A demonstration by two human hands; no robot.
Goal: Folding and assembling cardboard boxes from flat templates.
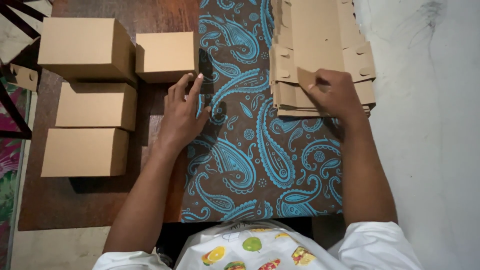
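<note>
Right hand: I see my right hand (334, 92) reaching forward with the forearm running straight up from my sleeve, fingers curled down and pinching a corner flap of the top sheet on the stack of flat box blanks (320, 50).
Left hand: my left hand (184, 114) lies palm down, fingers spread and extended, holding nothing; the fingertips sit at the front edge of the small folded box (165, 55), and I cannot tell whether they touch it.
Stack position: the stack rests at the far right of the paisley cloth (250, 165), its near edge under my right hand, its far end running out of the top of the view.
Stack axis: I read its long axis as pointing away from me, with tabbed flaps sticking out on both sides.
Open room: the cloth between my two hands and toward my body is bare; right of the stack lies a pale grey floor (435, 125).
Left margin: three larger folded boxes (90, 110) stand in a column on the brown mat (75, 205), well apart from the stack, just left of the small box.
</note>
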